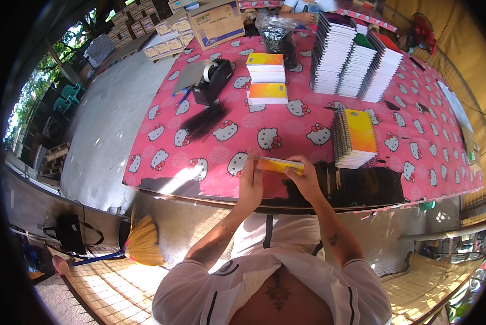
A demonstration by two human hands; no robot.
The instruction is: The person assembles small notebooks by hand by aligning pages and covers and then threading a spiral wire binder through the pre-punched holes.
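Note:
A small yellow-orange notebook is held level between my two hands just above the table's near edge. My left hand has its fingers against the notebook's left end, where the binding edge is hard to make out. The right end is pinched by my right hand. To the right stands a stack of yellow-covered spiral notebooks, coils facing left. Ahead are two stacks of yellow-covered pads showing no coils. A loose bundle of thin black coils lies to the left.
Behind the coils stands a black tape dispenser. Tall stacks of spiral notebooks rise at the back right, beside a clear plastic bag. A carton is at the far edge. Another person's hand shows beyond. A broom rests lower left.

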